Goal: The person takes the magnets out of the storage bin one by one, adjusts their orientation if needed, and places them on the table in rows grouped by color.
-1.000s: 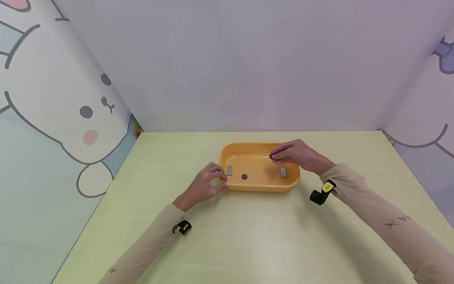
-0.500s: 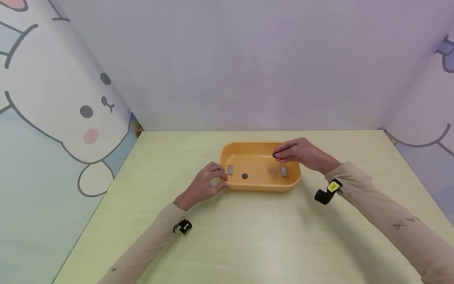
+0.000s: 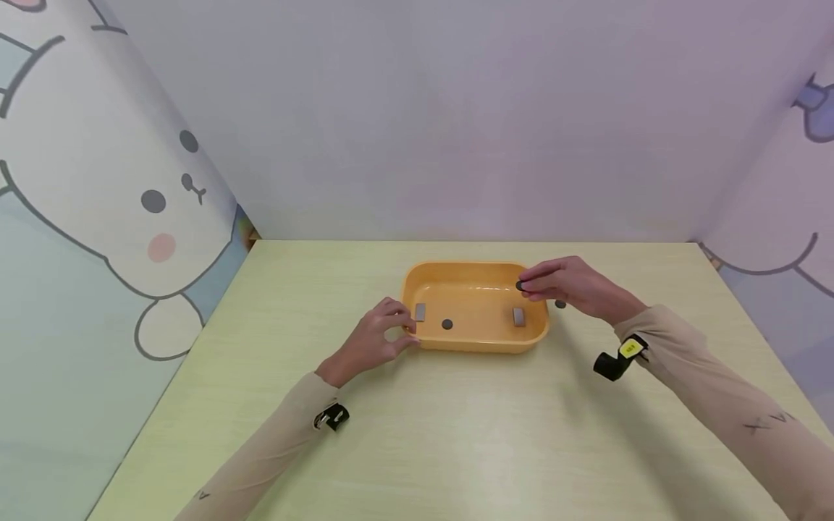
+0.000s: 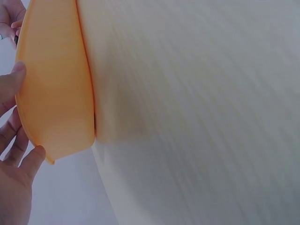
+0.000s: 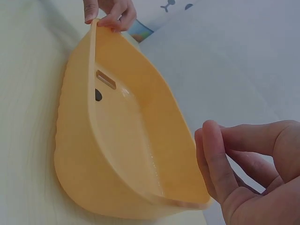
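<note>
My left hand holds the near left corner of an orange plastic basin, thumb outside and fingers over the rim. In the left wrist view its fingertips touch the basin's edge. A small dark round disc is pinched in my right hand, above the basin's right end; in the right wrist view the fingers hide it. Inside the basin lie another dark disc, a grey rectangular piece at the left and a similar grey piece at the right.
Just outside the basin's right end, a dark disc lies on the pale wooden table. A plain pale wall stands behind, with cartoon-printed panels at both sides.
My right hand has moved to the right with the disc, toward the basin's right rim. The disc on the table has come into view below it. The left hand keeps its place.
</note>
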